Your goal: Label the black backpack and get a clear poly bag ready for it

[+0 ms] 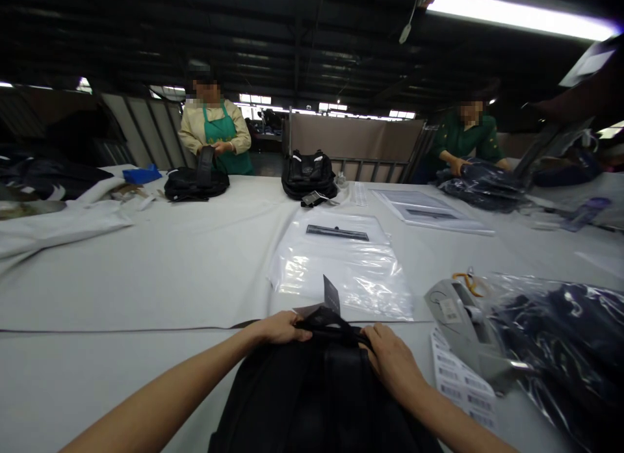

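1. Table (146, 264), white, stretches left of the backpack, a dark seam crossing it behind the left forearm.
2. Black backpack (312, 388) stands at the near side, between both forearms, its lower part cut off by the view.
3. Plastic-wrapped dark goods (570, 349) crowd the right side, beyond the right forearm.
4. Clear plastic bags (336, 264) lie flat just beyond the backpack's top; 2 people work across the table.
5. Grey dispenser (470, 329) stands against the wrapped goods, limiting room to the right.
6. Barcode label sheet (461, 381) lies between dispenser and right forearm.
7. Left hand (280, 328) reaches inward, thumb and curled fingers pinching the backpack's top edge.
8. Right hand (392, 359) angles inward opposite, fingers close together, hooked over that edge; its thumb's position I cannot tell.
9. Dark tag (331, 294) sticks up between the hands.
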`<action>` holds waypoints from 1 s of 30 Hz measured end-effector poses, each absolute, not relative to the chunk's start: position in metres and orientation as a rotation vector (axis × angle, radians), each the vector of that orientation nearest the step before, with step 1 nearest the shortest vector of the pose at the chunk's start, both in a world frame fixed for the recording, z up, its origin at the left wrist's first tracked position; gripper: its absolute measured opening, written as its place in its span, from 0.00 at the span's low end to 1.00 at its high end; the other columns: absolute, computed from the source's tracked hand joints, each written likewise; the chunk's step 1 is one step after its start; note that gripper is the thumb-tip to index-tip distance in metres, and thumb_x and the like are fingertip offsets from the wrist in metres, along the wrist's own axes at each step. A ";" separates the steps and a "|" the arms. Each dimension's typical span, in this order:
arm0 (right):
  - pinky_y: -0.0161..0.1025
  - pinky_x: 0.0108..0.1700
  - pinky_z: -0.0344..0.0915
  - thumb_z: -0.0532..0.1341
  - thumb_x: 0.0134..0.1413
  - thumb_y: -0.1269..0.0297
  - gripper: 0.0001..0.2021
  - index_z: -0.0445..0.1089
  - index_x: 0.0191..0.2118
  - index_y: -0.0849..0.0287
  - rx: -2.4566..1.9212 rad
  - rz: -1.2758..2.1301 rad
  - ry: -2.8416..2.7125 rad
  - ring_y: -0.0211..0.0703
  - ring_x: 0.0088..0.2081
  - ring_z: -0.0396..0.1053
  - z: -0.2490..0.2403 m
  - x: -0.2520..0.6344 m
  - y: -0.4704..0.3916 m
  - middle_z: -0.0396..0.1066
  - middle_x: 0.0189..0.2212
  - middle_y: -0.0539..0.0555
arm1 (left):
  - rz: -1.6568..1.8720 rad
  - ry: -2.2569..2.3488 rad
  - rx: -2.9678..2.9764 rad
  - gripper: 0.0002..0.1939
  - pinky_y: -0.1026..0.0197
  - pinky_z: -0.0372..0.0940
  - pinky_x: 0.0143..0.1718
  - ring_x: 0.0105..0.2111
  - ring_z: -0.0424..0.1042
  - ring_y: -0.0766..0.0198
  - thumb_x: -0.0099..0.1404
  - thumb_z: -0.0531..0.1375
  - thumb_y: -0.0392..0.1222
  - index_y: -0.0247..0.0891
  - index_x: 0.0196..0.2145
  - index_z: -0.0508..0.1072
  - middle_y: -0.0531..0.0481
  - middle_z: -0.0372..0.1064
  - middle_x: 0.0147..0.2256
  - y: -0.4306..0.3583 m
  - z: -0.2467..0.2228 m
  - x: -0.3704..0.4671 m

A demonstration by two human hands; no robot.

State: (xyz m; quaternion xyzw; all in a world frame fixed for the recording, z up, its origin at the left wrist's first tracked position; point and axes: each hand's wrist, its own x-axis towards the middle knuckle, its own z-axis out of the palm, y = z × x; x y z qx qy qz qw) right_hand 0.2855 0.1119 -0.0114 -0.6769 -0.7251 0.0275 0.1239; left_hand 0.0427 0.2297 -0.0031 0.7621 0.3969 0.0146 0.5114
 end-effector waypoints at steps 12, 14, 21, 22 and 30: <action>0.39 0.38 0.58 0.45 0.61 0.61 0.15 0.66 0.31 0.57 -1.979 0.318 -2.041 0.47 0.36 0.66 -0.030 0.305 0.144 0.69 0.31 0.56 | 0.310 1.201 1.916 0.19 0.64 0.56 0.24 0.24 0.64 0.63 0.54 0.59 0.58 0.36 0.25 0.67 0.53 0.63 0.22 0.224 0.004 0.029; 0.41 0.41 0.58 0.50 0.58 0.60 0.11 0.66 0.36 0.59 -2.044 0.185 -1.980 0.51 0.40 0.64 -0.045 0.304 0.151 0.68 0.35 0.59 | 0.402 1.309 1.993 0.16 0.62 0.57 0.27 0.27 0.65 0.61 0.56 0.58 0.54 0.36 0.26 0.66 0.52 0.63 0.23 0.218 -0.009 0.034; 0.39 0.41 0.60 0.46 0.58 0.54 0.15 0.63 0.31 0.57 -1.975 0.497 -1.850 0.45 0.36 0.66 -0.041 0.312 0.161 0.69 0.31 0.53 | 0.533 1.419 2.228 0.15 0.57 0.56 0.43 0.41 0.65 0.56 0.65 0.50 0.50 0.39 0.34 0.71 0.45 0.66 0.39 0.211 -0.037 0.037; 0.38 0.41 0.60 0.44 0.59 0.53 0.17 0.63 0.31 0.57 -1.984 0.533 -1.824 0.45 0.37 0.67 -0.032 0.313 0.167 0.70 0.31 0.54 | 0.514 1.428 2.225 0.16 0.58 0.57 0.40 0.39 0.66 0.56 0.65 0.49 0.50 0.39 0.32 0.71 0.45 0.67 0.36 0.214 -0.040 0.036; 0.45 0.38 0.64 0.43 0.50 0.34 0.35 0.72 0.32 0.63 -2.187 0.449 -1.764 0.55 0.36 0.72 0.030 0.261 0.240 0.74 0.29 0.64 | 0.460 1.391 2.184 0.18 0.63 0.56 0.30 0.31 0.69 0.59 0.62 0.51 0.53 0.38 0.27 0.72 0.48 0.71 0.29 0.232 -0.049 0.035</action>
